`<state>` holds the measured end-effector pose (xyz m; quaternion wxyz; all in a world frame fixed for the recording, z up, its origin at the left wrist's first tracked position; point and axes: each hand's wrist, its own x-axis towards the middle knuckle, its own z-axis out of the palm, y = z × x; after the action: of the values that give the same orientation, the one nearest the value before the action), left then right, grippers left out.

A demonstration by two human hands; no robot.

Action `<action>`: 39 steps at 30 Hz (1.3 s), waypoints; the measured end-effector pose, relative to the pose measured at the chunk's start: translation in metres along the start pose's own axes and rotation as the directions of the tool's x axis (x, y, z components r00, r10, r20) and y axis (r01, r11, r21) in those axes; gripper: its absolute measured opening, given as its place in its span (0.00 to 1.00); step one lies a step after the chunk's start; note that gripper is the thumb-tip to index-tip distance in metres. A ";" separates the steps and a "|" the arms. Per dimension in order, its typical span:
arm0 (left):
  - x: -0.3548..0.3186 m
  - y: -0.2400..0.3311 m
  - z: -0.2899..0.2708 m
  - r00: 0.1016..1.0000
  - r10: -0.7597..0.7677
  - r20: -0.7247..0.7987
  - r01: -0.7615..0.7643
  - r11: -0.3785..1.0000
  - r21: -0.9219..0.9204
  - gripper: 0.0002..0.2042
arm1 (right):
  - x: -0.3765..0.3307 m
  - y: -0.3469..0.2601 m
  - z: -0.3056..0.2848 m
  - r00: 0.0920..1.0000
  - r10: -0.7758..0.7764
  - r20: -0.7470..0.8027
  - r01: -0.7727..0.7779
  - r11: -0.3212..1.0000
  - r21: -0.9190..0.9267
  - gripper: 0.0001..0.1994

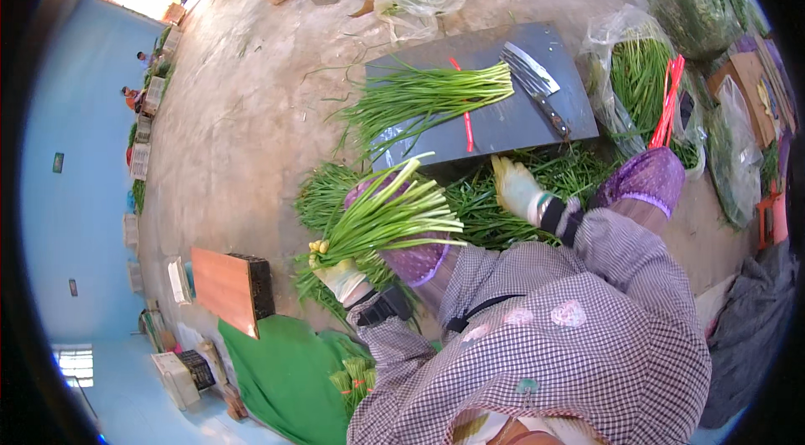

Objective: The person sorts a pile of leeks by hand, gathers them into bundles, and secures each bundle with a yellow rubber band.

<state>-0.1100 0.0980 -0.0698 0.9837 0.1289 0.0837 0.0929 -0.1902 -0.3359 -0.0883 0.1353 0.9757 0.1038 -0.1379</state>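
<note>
In my gloved left hand [340,277] is a loose bunch of garlic chives [390,214]. Its pale cut ends point right, and my yellow-tipped fingers are wrapped around it at the left. My gloved right hand [518,187] is at the near edge of a dark board [423,143], over a pile of greens [482,206], fingers stretched out and holding nothing visible. On the board lies another bunch of chives [444,93] across a red tie strip [469,133]. To its right rests a cleaver [537,88] with a dark handle.
Right of the board stands a clear bag of chives [641,67], with red strips [668,101] near my right knee. Another plastic bag [419,0] lies beyond the board. At the left are a brown panel [225,290] and a green cloth [277,369] with tied bundles [356,378].
</note>
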 end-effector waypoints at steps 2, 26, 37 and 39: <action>-0.009 -0.010 0.026 0.998 0.006 0.056 -0.005 1.000 -0.014 0.10 | -0.024 0.003 -0.024 0.876 -0.208 0.436 0.041 0.931 0.363 0.20; 0.001 -0.171 0.208 0.795 -0.461 0.395 0.289 0.860 0.421 0.18 | -0.006 0.017 -0.082 0.682 -0.457 -0.571 -0.166 -0.857 0.488 0.45; -0.001 -0.220 0.144 0.915 -0.391 0.101 0.335 0.874 0.353 0.14 | -0.071 0.041 -0.056 0.874 -0.482 -0.059 -0.298 -0.630 0.717 0.31; -0.006 -0.222 0.138 0.879 -0.452 0.152 0.378 0.854 0.358 0.17 | -0.088 0.077 -0.064 0.934 -0.356 0.019 -0.077 -0.151 0.985 0.12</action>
<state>-0.0538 -0.1468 0.0029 0.9493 0.2743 0.0087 -0.1532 -0.2388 -0.4038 0.0154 -0.6466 0.6902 0.0497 -0.3210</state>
